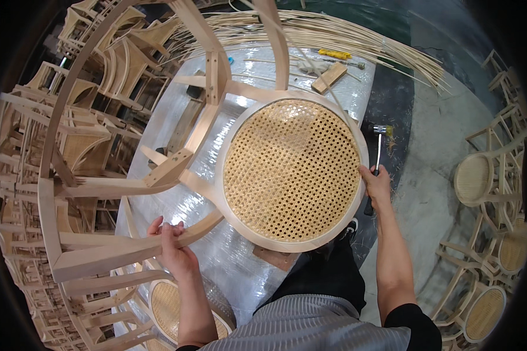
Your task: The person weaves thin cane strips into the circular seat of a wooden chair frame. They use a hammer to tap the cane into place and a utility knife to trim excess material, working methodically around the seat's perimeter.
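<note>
A pale wooden chair frame [199,140] with a round cane seat [293,169] fills the middle of the head view. Woven cane spans the inside of the seat's wooden ring [240,225]. My left hand [175,248] is wrapped from below around a curved wooden leg [202,228] left of the seat. At the seat's right edge, my right hand [376,184] grips the dark handle of a small hammer [380,146], its head pointing away from me. The thumb side of that hand rests against the ring.
A plastic-wrapped table [158,213] lies beneath the chair. Long cane strips [334,35], a wood block [329,78] and a yellow-handled tool [335,54] lie at its far side. Stacked chair frames [93,140] crowd the left; more cane-seated chairs [474,178] stand on the right.
</note>
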The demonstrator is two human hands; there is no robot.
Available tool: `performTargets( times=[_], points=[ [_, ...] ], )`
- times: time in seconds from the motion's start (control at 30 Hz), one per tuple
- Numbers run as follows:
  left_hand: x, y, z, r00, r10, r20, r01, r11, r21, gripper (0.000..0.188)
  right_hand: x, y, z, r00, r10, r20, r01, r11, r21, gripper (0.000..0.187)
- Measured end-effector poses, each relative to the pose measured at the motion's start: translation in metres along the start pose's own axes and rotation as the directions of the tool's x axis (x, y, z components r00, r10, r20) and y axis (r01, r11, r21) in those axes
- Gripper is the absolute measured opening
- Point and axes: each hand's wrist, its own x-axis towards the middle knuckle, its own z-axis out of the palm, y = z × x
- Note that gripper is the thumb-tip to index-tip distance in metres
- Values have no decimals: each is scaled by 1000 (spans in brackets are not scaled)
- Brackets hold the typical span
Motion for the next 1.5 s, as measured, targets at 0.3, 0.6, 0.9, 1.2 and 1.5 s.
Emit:
performTargets(
  times=[0.3, 0.6, 0.9, 1.2, 1.5],
  points=[
    [2, -10, 9, 996, 76, 56, -79, 995, 56, 22, 7, -3, 0, 1000, -17, 10, 17, 999, 46, 44],
    [0, -14, 6, 985, 173, 27, -175, 983, 64, 25, 6, 1, 9, 1000, 5, 3, -4, 999, -42, 43],
    [5, -19, 27, 980, 199, -5, -199, 980, 0, 31, 24, 22, -16, 982, -169, -87, 172, 985, 30, 37],
    [-92, -51, -54, 863, -433, 261, -160, 257, 953, 30, 14, 16, 4, 995, -59, -85, 53, 996, -67, 52],
    [-32, -6, 296, -22, 163, 986, -960, 271, -66, 30, 14, 21, -3, 986, -113, -125, 102, 991, -90, 56]
  ],
)
